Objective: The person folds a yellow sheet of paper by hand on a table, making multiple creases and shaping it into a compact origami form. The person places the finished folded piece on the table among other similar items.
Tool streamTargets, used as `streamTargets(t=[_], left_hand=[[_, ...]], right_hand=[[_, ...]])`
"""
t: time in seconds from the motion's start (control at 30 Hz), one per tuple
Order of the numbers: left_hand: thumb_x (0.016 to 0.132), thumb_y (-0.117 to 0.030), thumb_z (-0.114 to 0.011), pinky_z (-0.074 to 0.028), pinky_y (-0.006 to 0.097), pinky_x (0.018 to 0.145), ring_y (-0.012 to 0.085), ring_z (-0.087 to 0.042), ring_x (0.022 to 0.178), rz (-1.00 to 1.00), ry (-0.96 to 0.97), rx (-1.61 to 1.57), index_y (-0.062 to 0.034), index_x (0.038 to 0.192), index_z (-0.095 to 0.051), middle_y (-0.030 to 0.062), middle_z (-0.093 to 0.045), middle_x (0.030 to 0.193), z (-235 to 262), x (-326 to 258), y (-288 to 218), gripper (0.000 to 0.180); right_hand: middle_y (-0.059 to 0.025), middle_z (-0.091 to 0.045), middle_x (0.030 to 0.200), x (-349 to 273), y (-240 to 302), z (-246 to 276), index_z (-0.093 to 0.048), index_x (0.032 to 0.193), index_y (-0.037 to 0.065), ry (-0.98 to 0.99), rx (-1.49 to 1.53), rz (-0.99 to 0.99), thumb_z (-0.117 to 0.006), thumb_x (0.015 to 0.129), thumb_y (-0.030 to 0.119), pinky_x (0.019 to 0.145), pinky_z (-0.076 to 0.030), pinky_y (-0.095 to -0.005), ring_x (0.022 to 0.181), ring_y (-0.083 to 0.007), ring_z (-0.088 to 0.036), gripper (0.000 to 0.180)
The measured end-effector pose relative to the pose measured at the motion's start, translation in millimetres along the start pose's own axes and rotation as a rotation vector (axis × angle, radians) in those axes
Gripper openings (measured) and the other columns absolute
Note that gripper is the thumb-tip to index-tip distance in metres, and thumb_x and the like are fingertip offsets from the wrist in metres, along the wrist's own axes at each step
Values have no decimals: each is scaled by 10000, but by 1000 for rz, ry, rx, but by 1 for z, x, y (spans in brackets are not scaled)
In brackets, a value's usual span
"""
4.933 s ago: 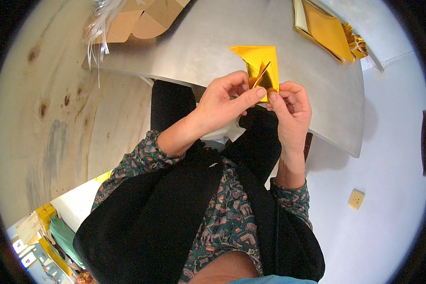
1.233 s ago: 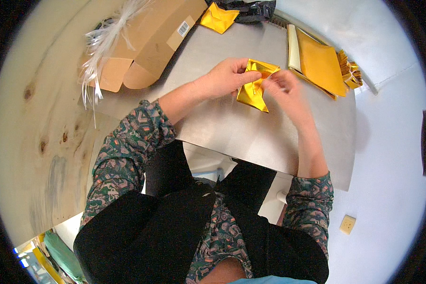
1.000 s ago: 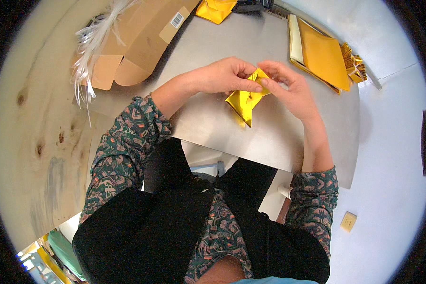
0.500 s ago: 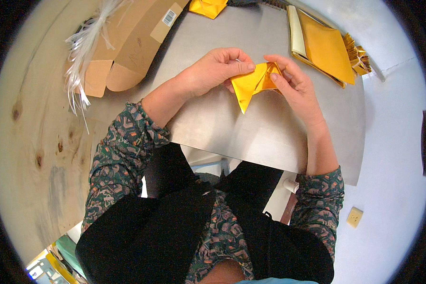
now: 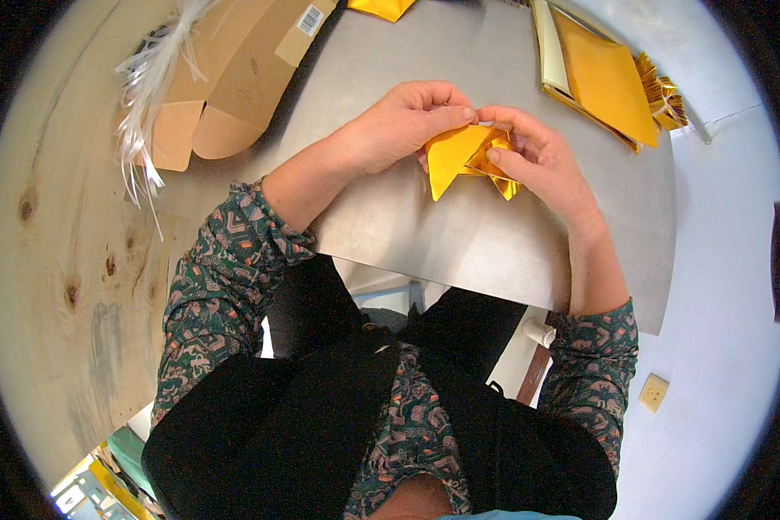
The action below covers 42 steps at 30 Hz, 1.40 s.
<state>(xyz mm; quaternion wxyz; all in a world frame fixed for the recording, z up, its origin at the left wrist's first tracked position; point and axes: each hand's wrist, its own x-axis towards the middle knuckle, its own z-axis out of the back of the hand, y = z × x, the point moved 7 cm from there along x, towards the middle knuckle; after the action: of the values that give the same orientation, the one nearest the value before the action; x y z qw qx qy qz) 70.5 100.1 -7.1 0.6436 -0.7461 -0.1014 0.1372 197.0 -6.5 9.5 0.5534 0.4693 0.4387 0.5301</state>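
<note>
A piece of folded shiny gold paper [image 5: 451,156] is held up over the grey metal tabletop [image 5: 390,212], between both hands. My left hand [image 5: 412,121] pinches its upper left edge with thumb and fingertips. On the other side, my right hand [image 5: 542,156] grips the folded right part, thumb in front and fingers behind. The paper has a pointed flap hanging at lower left and a creased, tucked portion under the right thumb. Some of its back is hidden by the fingers.
A brown cardboard box [image 5: 243,78] lies at the far left, with a bundle of white ribbon strips [image 5: 160,95] beside it. Another gold folded piece [image 5: 381,7] sits at the far edge. At the far right are a stack of gold sheets [image 5: 602,74] and a tied gold bundle [image 5: 665,100].
My hands have come closer together at the paper's top edge. The paper has turned, so its right folded part now hangs lower and its left point has shifted left.
</note>
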Motion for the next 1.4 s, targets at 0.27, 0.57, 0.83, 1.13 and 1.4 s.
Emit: streamTargets(t=[0.27,0.57,0.83,1.13,1.4], left_hand=[[1090,-339,-559,-507,200,743,38,-601,854,-89,-104,143,-54,1123,-665,-34,-657,969,-5,-3,-5,306],[1050,-276,-643,-487,212,702,25,-573,844,-57,-40,242,-48,1175,-648,-44,-651,953,-24,-12,-6,260],[1035,-242,-667,-496,222,736,40,-593,858,-120,-82,319,-29,1162,-703,-41,-676,938,-20,-10,-9,250],[1006,-238,-707,-476,251,696,70,-580,785,-282,-255,449,-9,1018,-748,-8,-665,862,-12,-16,-25,233],[1007,-249,-705,-450,261,635,62,-553,748,-203,-192,506,-8,976,-735,2,-648,814,-18,-17,-24,244]], right_hand=[[-21,-681,1087,2,-2,2,-603,1364,61,-29,31,24,-680,1003,143,802,-546,-223,924,-77,-647,378],[-2,-672,1044,0,4,11,-617,1324,64,-174,92,81,-685,1005,158,784,-529,-219,894,-66,-629,340],[23,-689,1009,2,3,17,-672,1163,46,-191,40,75,-685,1011,159,809,-503,-208,897,-44,-617,190],[17,-691,1000,-2,10,15,-674,1124,32,-234,70,131,-691,1011,164,825,-506,-215,909,-47,-622,175],[15,-700,1020,-4,9,16,-679,1116,35,-237,47,89,-698,1005,154,834,-510,-214,920,-50,-627,163]])
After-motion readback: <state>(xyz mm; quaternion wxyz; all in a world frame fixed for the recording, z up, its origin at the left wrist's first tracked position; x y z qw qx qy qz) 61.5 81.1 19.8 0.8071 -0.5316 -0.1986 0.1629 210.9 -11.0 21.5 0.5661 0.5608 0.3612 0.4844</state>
